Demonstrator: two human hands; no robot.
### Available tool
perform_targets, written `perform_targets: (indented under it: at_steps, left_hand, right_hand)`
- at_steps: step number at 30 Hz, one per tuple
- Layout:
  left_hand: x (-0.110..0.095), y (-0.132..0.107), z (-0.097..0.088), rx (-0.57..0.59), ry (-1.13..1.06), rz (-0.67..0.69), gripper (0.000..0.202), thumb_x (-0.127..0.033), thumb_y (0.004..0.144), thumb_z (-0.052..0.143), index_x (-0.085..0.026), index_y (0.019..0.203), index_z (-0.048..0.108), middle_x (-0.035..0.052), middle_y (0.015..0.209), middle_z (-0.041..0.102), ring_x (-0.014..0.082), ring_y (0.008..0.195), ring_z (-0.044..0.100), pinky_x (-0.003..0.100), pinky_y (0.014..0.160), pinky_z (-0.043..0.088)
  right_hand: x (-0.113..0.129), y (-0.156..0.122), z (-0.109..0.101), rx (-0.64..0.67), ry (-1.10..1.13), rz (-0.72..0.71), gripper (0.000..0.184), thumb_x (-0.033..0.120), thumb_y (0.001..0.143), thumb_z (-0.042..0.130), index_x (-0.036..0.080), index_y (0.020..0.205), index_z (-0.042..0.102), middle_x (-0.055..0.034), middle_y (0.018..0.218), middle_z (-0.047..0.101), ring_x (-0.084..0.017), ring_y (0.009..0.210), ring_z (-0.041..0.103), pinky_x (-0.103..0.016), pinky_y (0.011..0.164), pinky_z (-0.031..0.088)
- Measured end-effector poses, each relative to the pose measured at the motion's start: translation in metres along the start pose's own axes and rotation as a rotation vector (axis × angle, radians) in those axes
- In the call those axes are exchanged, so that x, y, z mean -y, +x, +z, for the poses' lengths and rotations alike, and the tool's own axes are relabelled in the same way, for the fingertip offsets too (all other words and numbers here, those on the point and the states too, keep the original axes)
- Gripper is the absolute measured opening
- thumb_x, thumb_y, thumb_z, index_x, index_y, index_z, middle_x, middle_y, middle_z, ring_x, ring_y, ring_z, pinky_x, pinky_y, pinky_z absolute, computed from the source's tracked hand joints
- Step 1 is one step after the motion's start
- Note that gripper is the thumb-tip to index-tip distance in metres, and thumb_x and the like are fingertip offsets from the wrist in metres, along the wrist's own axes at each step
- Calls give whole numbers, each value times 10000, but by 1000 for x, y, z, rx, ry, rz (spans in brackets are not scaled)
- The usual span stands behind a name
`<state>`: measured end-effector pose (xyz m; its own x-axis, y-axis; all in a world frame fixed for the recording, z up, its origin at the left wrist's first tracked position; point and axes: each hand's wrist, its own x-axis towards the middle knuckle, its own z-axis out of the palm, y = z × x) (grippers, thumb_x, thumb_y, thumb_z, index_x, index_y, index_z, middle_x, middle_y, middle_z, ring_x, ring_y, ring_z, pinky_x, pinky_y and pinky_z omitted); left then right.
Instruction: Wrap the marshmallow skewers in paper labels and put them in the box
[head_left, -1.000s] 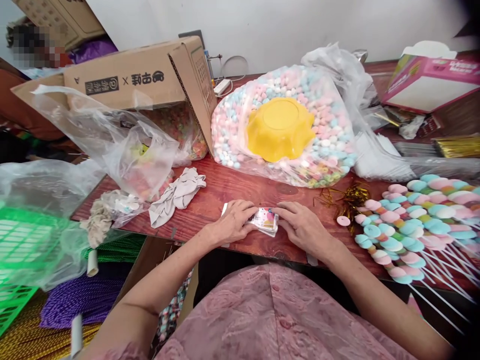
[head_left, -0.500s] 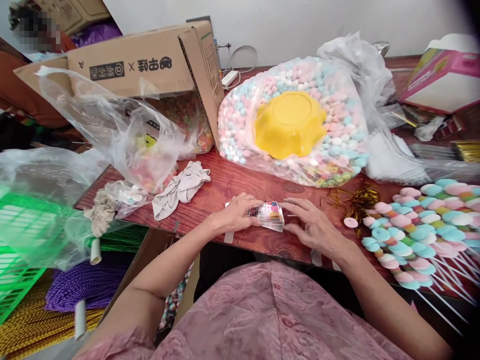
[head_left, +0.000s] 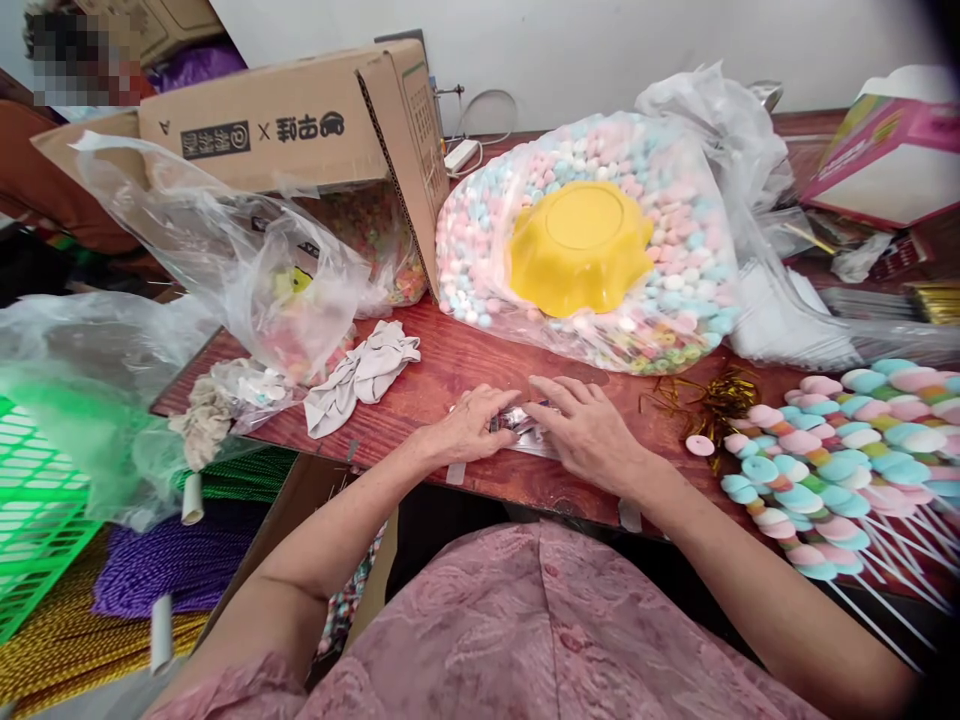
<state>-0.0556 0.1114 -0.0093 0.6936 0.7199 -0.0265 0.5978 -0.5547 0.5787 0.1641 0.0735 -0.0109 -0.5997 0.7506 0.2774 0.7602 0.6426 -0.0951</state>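
Observation:
A small stack of printed cards or labels (head_left: 529, 441) lies on the table near its front edge, largely covered by my hands. My left hand (head_left: 471, 428) holds the stack's left end, thumb and fingers closed about it. Over the right part reaches my right hand (head_left: 589, 425), its fingers stretched out and somewhat apart, fingertips touching or just above the top. Its thumb is mostly hidden. Dark and shiny printing shows between the two hands.
Behind my hands, a yellow bowl (head_left: 581, 245) rests upside down on a bag of pastel candies (head_left: 472, 250). Candy skewers (head_left: 847, 460) and gold tinsel (head_left: 724, 400) lie right. Left are gloves (head_left: 364, 375), a carton (head_left: 277, 125) and a green basket (head_left: 37, 510). Someone sits at far left.
My right hand has moved left from beside the stack to over it, hiding the colourful top print. My left hand has stayed at the stack's left end.

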Motion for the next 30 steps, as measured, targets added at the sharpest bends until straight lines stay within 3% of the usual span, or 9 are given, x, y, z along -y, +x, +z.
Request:
perform_targets:
  at_steps: [3,8,13,18,21,26,28,30]
  left_hand:
    - [3,-3,6,-34,-21,-73,762,-308,823,600,-117,1490,285,152,1249,546,267,1117,518,455,1003,407]
    - [9,-5,11,-53,-79,-36,788,-292,825,575,-150,1513,217,121,1224,565,260,1126,510,458,1013,392]
    - [10,-7,10,-62,-67,18,782,-276,814,563,-127,1502,222,140,1232,563,272,1131,507,470,1014,385]
    - [3,-10,20,-101,97,37,762,-319,831,565,-99,1481,235,166,1212,564,297,1110,506,479,965,409]
    - [-2,-12,24,-119,210,85,651,-244,877,482,-72,1462,253,178,1186,582,296,1104,507,476,962,403]
    - [-9,-16,23,-99,318,100,636,-161,853,461,-119,1457,266,152,1234,572,276,1129,496,449,1008,370]
    - [-11,-16,22,-70,346,78,645,-142,842,468,-124,1458,275,147,1237,572,273,1123,496,440,1004,368]
    - [-12,-17,22,-67,347,67,616,-132,867,438,-130,1461,278,144,1222,579,263,1106,501,434,993,371]
  right_hand:
    - [2,12,-1,103,-27,-106,198,112,866,493,168,982,644,-127,1216,643,-283,1122,501,-418,830,363]
    - [2,13,-9,170,7,-144,125,146,858,524,180,937,615,-94,1054,680,-237,977,530,-394,784,287]
    - [-3,17,4,100,28,-140,196,131,901,472,178,978,646,-63,866,681,-185,800,517,-356,717,254]
    - [-7,28,16,1,58,-272,254,175,925,456,187,745,635,-36,714,636,-159,699,474,-358,712,261]
    - [-9,29,6,-76,62,-375,344,191,967,380,201,722,621,-32,688,620,-157,688,471,-372,736,294]
    - [-29,12,-25,-144,131,-359,290,155,948,380,241,807,619,-27,740,651,-167,716,541,-393,791,370]
    - [-43,-8,-38,-167,158,-308,234,167,932,433,275,846,622,-23,793,678,-177,739,572,-407,796,391]
    - [-60,-37,-50,-211,214,-153,172,218,916,505,326,898,638,-23,836,695,-205,776,598,-435,808,406]
